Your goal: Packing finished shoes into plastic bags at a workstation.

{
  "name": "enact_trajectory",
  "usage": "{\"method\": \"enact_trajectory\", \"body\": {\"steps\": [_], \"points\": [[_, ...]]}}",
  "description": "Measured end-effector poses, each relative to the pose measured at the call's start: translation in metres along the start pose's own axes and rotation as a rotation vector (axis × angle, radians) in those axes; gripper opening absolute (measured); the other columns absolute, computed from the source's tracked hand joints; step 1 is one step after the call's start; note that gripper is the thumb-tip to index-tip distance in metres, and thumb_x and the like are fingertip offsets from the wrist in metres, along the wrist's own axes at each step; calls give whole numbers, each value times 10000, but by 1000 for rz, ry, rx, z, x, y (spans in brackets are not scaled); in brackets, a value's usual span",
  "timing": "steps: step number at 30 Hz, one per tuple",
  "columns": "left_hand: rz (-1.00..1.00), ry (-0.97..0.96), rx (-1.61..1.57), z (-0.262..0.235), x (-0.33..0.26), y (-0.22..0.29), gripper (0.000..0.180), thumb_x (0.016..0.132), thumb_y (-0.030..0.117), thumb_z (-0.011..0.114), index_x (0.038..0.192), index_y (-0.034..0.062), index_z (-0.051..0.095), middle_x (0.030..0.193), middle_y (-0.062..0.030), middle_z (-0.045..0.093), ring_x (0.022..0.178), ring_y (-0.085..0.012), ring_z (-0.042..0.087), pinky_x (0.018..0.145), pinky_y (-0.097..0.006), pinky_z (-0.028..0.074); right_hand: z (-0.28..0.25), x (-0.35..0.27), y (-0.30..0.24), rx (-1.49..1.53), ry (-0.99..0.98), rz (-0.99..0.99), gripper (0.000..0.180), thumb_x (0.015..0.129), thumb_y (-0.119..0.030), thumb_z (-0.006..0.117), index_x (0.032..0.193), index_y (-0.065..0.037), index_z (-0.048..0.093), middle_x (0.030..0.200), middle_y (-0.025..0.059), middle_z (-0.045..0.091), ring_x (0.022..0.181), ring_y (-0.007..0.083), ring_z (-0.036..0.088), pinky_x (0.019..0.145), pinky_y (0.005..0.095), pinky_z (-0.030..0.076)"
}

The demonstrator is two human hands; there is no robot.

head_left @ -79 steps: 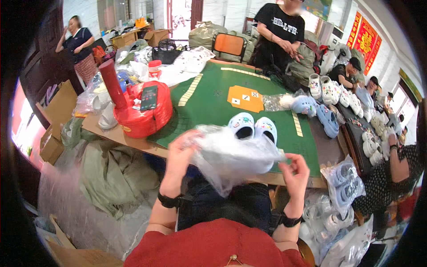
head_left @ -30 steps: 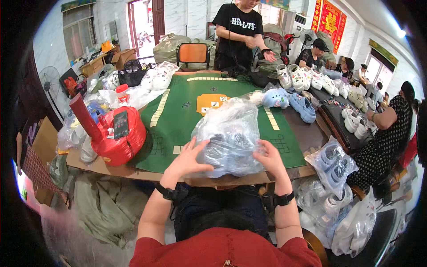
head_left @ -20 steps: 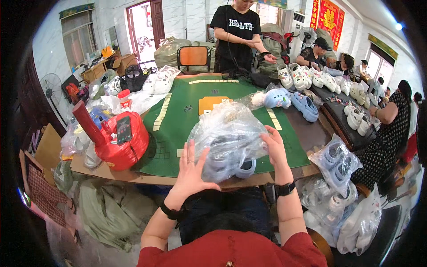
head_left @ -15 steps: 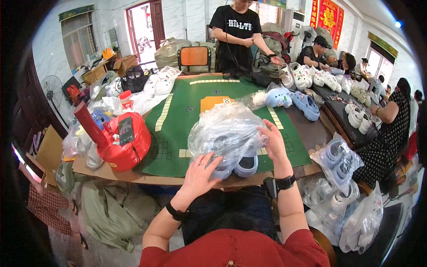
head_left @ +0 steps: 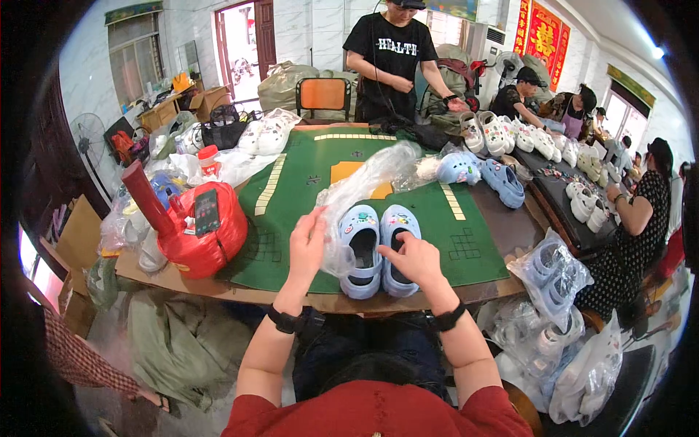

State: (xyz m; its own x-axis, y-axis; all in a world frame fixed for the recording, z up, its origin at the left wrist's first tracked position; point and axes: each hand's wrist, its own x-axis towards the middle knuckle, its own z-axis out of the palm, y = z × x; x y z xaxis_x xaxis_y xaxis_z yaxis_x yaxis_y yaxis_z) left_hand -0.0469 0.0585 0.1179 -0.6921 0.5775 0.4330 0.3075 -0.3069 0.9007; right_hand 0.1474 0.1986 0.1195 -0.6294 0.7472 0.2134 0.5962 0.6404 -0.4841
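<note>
A pair of light blue clogs (head_left: 378, 249) sits side by side on the green mat (head_left: 306, 197), toes pointing away from the person, near the table's close edge. The left hand (head_left: 307, 244) is at about nine o'clock from the clogs, fingers curled around the edge of a clear plastic bag (head_left: 364, 182), pinching it. The bag rises from the left clog and trails off toward one o'clock, crumpled and half lifted (its far end lies over the orange patch on the mat). The right hand (head_left: 411, 258) rests on the right clog, fingers bent and pressing on its rim and strap; whether it actually grips the clog I cannot tell. Both wrists carry a black band.

At nine o'clock from the clogs, well apart, stands a red jug (head_left: 196, 229) with a long spout, a dark phone lying on top of it. At one o'clock, farther up the mat, lie more blue clogs (head_left: 484, 173), loose, and beyond them a row of white shoes (head_left: 510, 135) on a dark side table. At four o'clock, below the table edge, bags of packed clogs (head_left: 550, 277) pile up. At twelve o'clock a person in a black shirt (head_left: 393, 58) stands behind the table beside an orange chair (head_left: 324, 95). Other people sit at two o'clock.
</note>
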Motion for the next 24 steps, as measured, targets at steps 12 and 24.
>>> {"method": "enact_trajectory", "body": {"steps": [12, 24], "points": [[70, -136, 303, 18, -19, -44, 276, 893, 149, 654, 1144, 48, 709, 1007, -133, 722, 951, -273, 637, 846, -377, 499, 32, 13, -1, -252, 17, -32, 527, 825, -495, 627, 952, 17, 612, 821, 216, 705, 781, 366, 706, 726, 475, 554], [228, 243, 238, 38, -62, -93, 219, 941, 84, 521, 1062, -15, 675, 1024, -180, 667, 968, -348, 605, 886, -421, 460, 62, -3, 2, -42, 208, -19, 433, 848, -411, 595, 1021, -15, 584, 848, 260, 680, 782, 451, 666, 718, 543, 524]]}}
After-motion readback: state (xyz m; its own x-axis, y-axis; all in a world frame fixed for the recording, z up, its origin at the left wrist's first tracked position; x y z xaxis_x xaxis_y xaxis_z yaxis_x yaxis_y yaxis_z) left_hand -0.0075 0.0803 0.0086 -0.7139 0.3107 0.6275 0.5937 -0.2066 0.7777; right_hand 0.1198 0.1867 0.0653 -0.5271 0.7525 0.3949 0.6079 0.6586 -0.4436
